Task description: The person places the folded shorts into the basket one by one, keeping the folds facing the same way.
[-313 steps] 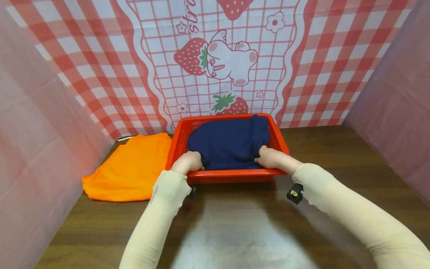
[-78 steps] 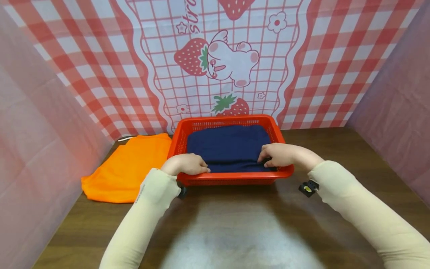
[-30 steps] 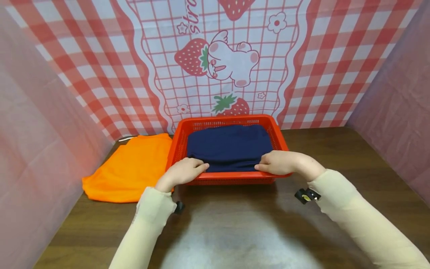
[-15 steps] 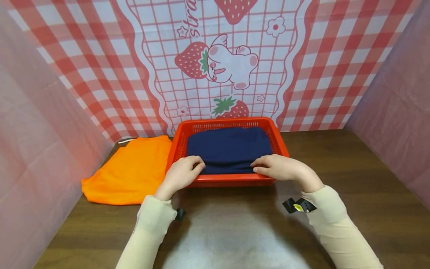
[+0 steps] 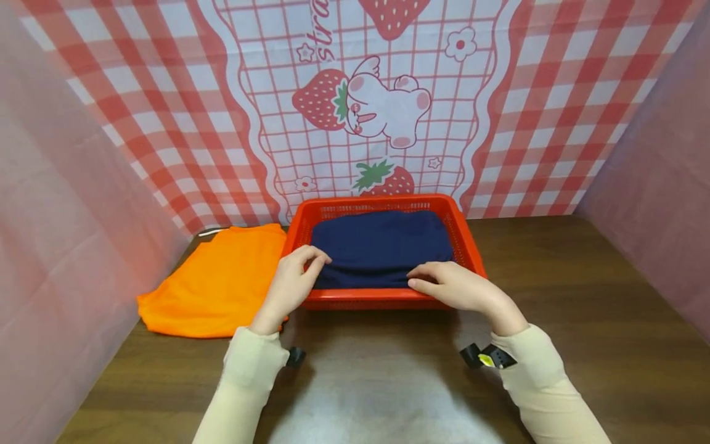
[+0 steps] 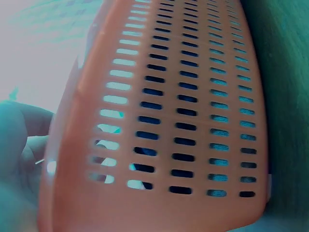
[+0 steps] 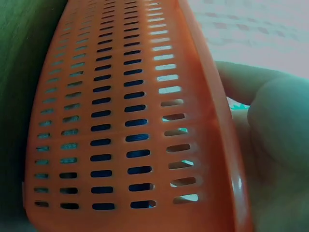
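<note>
A folded navy cloth [image 5: 383,243] lies fairly flat inside a red plastic basket [image 5: 383,296], with a crease along its near side. Over the basket's near left corner is my left hand [image 5: 293,276], its fingers loosely bent above the cloth and nothing gripped. My right hand [image 5: 457,287] hovers at the near right rim, thumb and fingers relaxed and apart; whether its fingertips touch the cloth I cannot tell. Both wrist views show the basket's slotted wall [image 6: 169,116], with navy cloth behind the slots and part of each hand beyond the rim.
An orange garment [image 5: 222,280] is spread on the wooden table [image 5: 377,370] left of the basket. Behind the basket hangs a red checked strawberry-print cloth [image 5: 377,111]. Pink fabric walls [image 5: 649,160] stand at both sides.
Over these frames the cloth's bunched right side has become flatter. In the last second my left hand has shifted left and its fingers have lifted; my right hand has moved slightly left and nearer.
</note>
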